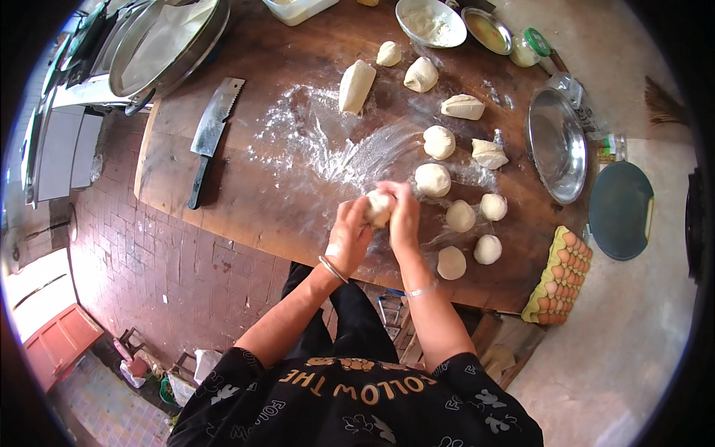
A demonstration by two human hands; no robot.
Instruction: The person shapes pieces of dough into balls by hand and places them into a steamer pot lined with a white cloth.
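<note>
Between my left hand [348, 237] and my right hand [403, 215] is a lump of dough [379, 208], held above the floured wooden table [268, 207]; both hands grip it, and the right one is slightly blurred. Several rounded dough balls lie to the right, the nearest being a large one [432, 180] beside my right hand. Rougher cut pieces, such as a folded one [463, 107], and a long dough block [357, 87] lie farther back. White flour [341, 156] is smeared across the wood beyond my hands.
A cleaver [211, 137] with a black handle lies at the left. At the back stand a large metal pan [167, 50] and a bowl of flour [431, 23]. On the right are a steel basin [556, 145] and a carton of eggs [558, 276] at the table's edge.
</note>
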